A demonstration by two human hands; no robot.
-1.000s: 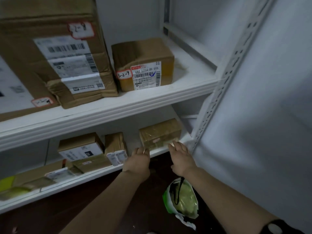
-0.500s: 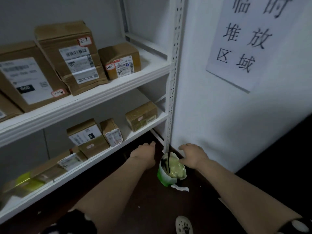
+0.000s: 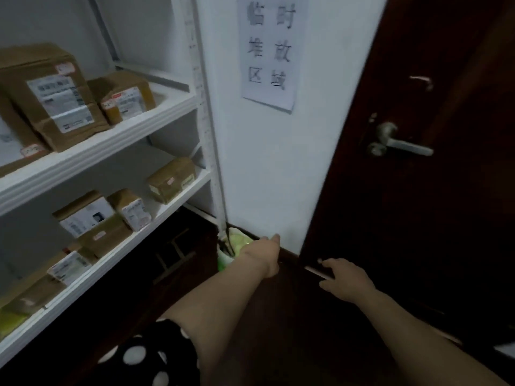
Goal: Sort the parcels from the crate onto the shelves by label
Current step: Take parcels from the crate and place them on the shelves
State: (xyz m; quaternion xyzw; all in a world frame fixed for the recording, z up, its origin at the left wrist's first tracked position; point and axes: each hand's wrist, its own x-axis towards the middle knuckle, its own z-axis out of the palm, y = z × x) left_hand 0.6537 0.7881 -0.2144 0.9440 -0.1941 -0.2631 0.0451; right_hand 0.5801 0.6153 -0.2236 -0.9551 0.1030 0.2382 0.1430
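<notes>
Upper shelf (image 3: 111,143) left: big parcel (image 3: 53,98), small parcel (image 3: 125,96) just right of it. Lower shelf (image 3: 178,204) below, lone parcel (image 3: 171,183) at its right end. Post (image 3: 206,121), wall (image 3: 259,176) with sign (image 3: 269,51), then door (image 3: 432,218) rightward. Bag (image 3: 237,243) on floor at post foot, partly behind left hand (image 3: 262,252); right hand (image 3: 345,280) before door.

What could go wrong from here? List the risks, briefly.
1. The right hand hovers close to the dark door; if it swings, fingers could get struck.
2. The green bag lies on the floor by the shelf post, beside the left hand; it could be tripped over.
</notes>
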